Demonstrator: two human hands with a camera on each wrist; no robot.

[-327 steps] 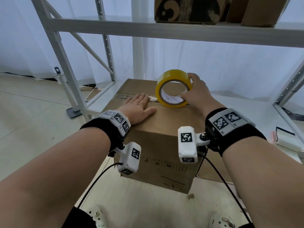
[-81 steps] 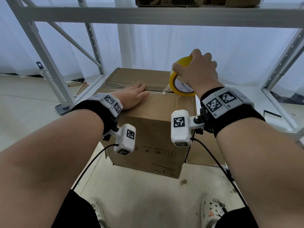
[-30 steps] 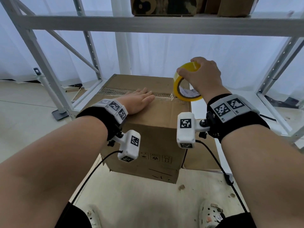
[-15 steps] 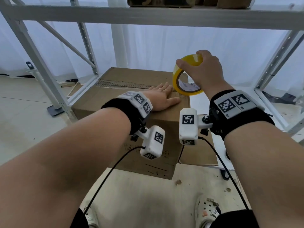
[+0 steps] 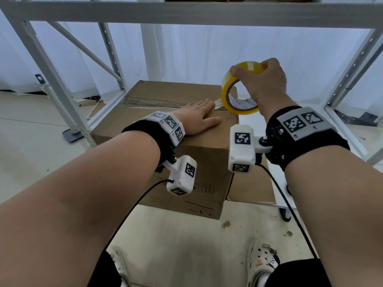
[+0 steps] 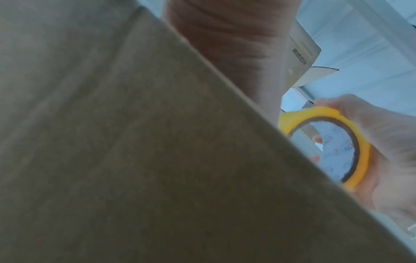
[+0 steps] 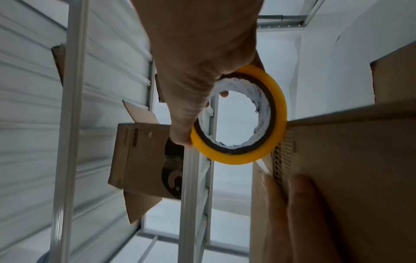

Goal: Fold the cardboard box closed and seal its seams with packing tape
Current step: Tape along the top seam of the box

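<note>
The cardboard box (image 5: 165, 129) sits in the middle of the head view with its flaps folded shut, set within a white metal rack (image 5: 62, 104). A rack post stands close by the box's left edge, and the shelf beam (image 5: 186, 11) crosses the top of the frame well above the box. At the right, a stretch of white shelf lies open between the box's right edge and the rack's right-hand post. Pale floor (image 5: 186, 245) fills the lower part of the frame in front of the box.

The centre seam (image 5: 155, 103) of the box runs left to right across its top, the long way of the lid, with a ragged strip of torn paper along it.

The left hand (image 5: 196, 119) lies palm down on the top near the right end of the seam, fingers straight and together, pointing toward the right edge.

The right hand (image 5: 261, 83) grips the yellow tape roll (image 5: 234, 90) from above, fingers curled over the rim and fingertips showing inside the core in the right wrist view (image 7: 243, 113). The roll stands on edge at the box's right edge, its hole facing the lower right of the frame. A short clear strip of tape (image 5: 217, 101) runs from it to the seam, just beside the left fingertips.
</note>
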